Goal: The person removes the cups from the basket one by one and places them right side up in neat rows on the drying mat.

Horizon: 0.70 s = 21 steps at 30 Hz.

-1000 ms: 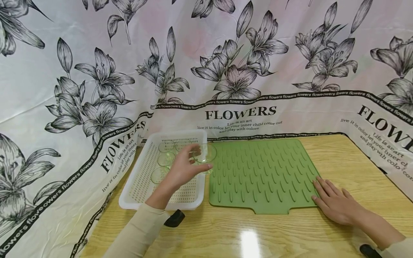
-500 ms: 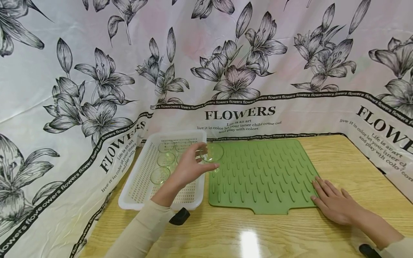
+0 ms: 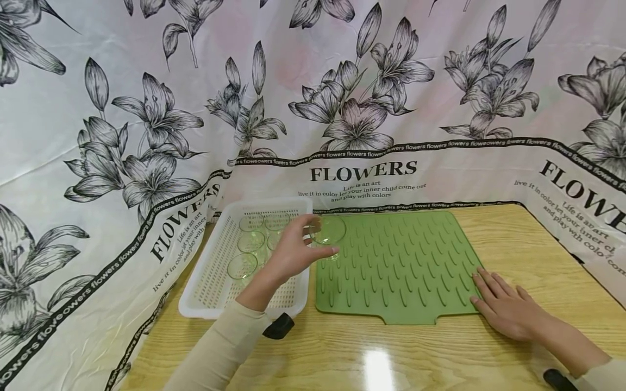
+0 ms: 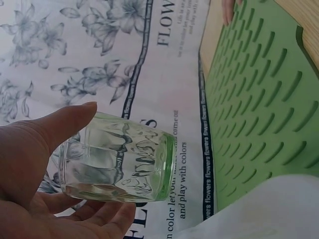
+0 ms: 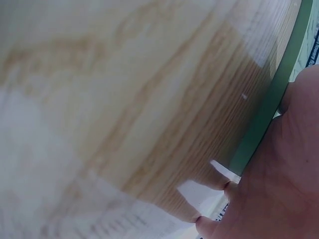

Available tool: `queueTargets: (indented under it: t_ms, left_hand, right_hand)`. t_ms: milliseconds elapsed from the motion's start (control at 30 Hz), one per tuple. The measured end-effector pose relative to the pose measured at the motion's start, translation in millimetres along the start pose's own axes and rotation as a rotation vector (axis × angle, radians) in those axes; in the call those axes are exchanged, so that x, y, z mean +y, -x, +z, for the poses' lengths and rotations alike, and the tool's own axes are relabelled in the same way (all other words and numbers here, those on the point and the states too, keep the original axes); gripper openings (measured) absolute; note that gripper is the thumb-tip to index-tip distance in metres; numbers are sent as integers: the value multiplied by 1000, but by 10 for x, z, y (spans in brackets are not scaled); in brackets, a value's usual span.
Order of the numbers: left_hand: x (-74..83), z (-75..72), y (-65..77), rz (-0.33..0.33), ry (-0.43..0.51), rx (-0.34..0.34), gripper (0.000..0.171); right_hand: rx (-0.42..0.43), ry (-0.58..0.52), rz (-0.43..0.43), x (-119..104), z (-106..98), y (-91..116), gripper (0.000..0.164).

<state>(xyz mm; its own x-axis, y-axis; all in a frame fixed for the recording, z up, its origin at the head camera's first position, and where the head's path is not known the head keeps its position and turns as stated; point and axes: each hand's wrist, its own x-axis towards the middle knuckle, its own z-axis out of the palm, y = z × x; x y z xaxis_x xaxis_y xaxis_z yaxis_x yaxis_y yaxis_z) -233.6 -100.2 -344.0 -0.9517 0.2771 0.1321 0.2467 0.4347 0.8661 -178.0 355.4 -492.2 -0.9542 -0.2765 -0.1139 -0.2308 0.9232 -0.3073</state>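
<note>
My left hand (image 3: 292, 251) grips a clear glass tumbler (image 4: 119, 157) with a greenish base, thumb on one side and fingers on the other. In the head view that tumbler hangs over the left edge of a green ridged drying mat (image 3: 391, 260). Several similar glasses (image 3: 242, 265) stand in a white perforated basket (image 3: 195, 293) to the left, partly hidden behind my left hand and forearm. My right hand (image 3: 511, 308) lies flat with its fingers extended, the fingertips touching the mat's right edge.
A wooden table (image 3: 332, 353) bears the basket and mat side by side. A floral printed cloth (image 3: 362, 179) hangs behind the table and along the left. The basket's right wall stands close to the mat's left edge.
My left hand has carried the tumbler to the right, from the basket's right rim to over the mat's left edge. My right hand has stayed in place.
</note>
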Motion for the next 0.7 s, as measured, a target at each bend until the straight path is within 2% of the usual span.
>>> queueTargets:
  t_ms: [700]
  left_hand:
    - [99, 181, -97, -4, 24, -29, 85]
  right_hand:
    - [-5, 6, 2, 3, -32, -12, 72]
